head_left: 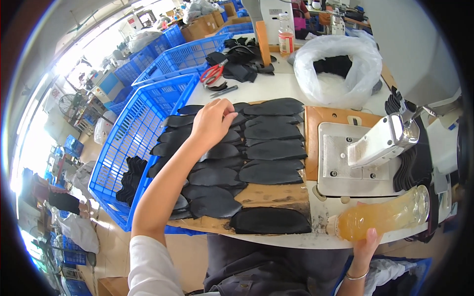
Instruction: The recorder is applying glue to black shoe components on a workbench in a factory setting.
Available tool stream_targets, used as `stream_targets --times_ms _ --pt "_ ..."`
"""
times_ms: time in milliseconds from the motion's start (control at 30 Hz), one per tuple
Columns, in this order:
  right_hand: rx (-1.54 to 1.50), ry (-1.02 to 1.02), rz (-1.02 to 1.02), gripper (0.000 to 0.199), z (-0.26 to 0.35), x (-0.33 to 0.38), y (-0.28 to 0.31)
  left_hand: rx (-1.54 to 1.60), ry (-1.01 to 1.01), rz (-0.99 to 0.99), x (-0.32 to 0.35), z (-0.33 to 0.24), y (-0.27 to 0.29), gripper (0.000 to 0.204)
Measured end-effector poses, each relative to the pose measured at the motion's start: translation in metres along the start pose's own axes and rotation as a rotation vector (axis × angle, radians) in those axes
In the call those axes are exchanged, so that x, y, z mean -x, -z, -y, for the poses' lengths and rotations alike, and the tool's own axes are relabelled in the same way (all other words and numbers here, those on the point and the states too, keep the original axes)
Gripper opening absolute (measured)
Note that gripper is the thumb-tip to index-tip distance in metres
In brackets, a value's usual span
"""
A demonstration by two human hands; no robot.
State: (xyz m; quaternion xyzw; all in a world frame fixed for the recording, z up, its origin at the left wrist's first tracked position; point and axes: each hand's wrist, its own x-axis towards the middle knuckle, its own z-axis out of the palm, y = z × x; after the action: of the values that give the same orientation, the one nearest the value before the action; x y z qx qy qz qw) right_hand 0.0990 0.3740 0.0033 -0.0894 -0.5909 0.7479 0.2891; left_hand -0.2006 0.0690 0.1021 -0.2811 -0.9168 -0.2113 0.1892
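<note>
My left hand point(212, 123) is over the far rows of flat black rounded pieces point(274, 150), its fingers curled in; anything between them is hidden. Those pieces overlap in rows on a brown board point(271, 195). A single dark piece point(270, 220) lies apart at the board's near edge. At the lower right my right hand point(366, 242) grips a clear bottle point(382, 214) of cloudy yellow liquid. The bottle lies over sideways, its narrow pale end pointing left toward that single piece.
A sewing machine point(380, 143) stands right of the board, with wavy black pieces point(412, 170) beside it. Blue crates point(111, 163) line the left. Farther back are red-handled scissors point(212, 74), black scraps point(242, 64), a bottle point(286, 37) and a white plastic bag point(316, 79).
</note>
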Motion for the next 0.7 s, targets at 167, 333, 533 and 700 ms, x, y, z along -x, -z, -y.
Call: stream_targets --times_ms 167,333,533,700 --pt "-0.032 -0.025 -0.029 0.075 0.007 0.0 0.005 0.483 -0.296 0.353 0.074 -0.094 0.033 0.015" --pt "-0.599 -0.088 0.062 0.072 -0.001 -0.004 0.003 0.34 -0.451 0.296 0.13 -0.13 0.018 0.026" --pt "-1.016 -0.202 0.169 0.072 -0.006 -0.004 0.004 0.323 -0.415 0.337 0.126 -0.14 0.008 0.024" --pt "-0.895 -0.255 0.003 0.068 0.001 -0.003 -0.007 0.35 -0.399 0.291 0.127 -0.138 0.005 0.021"
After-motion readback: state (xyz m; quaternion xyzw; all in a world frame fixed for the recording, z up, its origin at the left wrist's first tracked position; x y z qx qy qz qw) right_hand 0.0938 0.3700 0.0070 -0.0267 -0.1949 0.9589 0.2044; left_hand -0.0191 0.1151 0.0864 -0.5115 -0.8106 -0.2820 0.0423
